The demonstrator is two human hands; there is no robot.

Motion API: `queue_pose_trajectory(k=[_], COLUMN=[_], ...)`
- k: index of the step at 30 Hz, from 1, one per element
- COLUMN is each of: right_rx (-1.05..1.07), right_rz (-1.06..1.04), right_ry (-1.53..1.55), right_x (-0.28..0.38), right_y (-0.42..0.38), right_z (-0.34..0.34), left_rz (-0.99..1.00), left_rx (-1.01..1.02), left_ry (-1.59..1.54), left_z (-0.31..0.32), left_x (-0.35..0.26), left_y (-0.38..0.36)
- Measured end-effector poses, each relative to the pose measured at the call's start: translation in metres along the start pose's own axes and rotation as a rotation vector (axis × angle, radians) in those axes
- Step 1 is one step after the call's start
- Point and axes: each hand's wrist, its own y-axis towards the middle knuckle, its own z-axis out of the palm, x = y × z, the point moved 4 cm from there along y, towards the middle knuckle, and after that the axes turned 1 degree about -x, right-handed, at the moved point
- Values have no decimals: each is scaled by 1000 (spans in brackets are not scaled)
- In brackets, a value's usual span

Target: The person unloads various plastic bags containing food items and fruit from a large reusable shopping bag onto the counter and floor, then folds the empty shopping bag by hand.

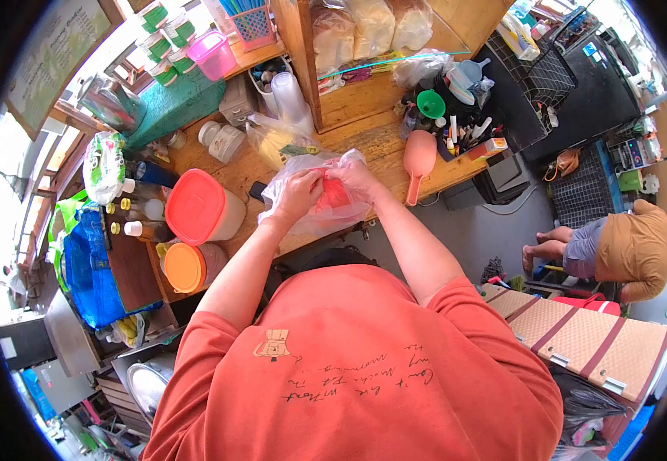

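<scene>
Both hands are at a thin, whitish plastic bag (pixel 349 219) on the wooden counter's near edge. A red plastic bag (pixel 335 194) shows in its opening, between my hands. My left hand (pixel 301 192) is closed, its fingertips pinching the red plastic. On the other side, my right hand (pixel 352 178) grips bunched plastic near the top of the bags. What lies inside cannot be made out. Just behind them sits a clear bag with pale yellow contents (pixel 272 142). A dark phone-like object (pixel 257 191) lies left of the bags.
Left on the counter (pixel 356 138) stand a red-lidded tub (pixel 195 206), an orange-lidded tub (pixel 185 267) and several bottles. A pink scoop (pixel 420 156) lies to the right. Beyond it is a black tray of small items (pixel 464 134). Another person (pixel 633 250) is at far right.
</scene>
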Motion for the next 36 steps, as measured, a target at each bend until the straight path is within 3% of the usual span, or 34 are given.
queue_pose_trajectory(k=[4,7,12,19,24,31,34,36], right_rx=[41,17,48,85,23,-35,52,144], right_rz=[89,158,119,131,-99,-108,-295,-39], right_ry=[-12,-98,-192,-89,-340,-540,-640,-387], right_x=[-2,5,17,21,17,47,30,13], right_y=[4,0,0,-6,-3,-24,-10,-3], right_z=[-5,-4,-1,4,-1,11,7,5], left_rz=[57,153,360,421,179,159,87,-32], left_rx=[-39,73,200,237,141,73,0,-61], left_ry=[-57,-13,362,484,271,206,139,-3], left_z=[-4,-7,4,2,-6,-5,-7,-8], left_x=[1,-2,3,-5,-14,-9,-13,-10], left_y=[2,8,15,18,21,16,13,12])
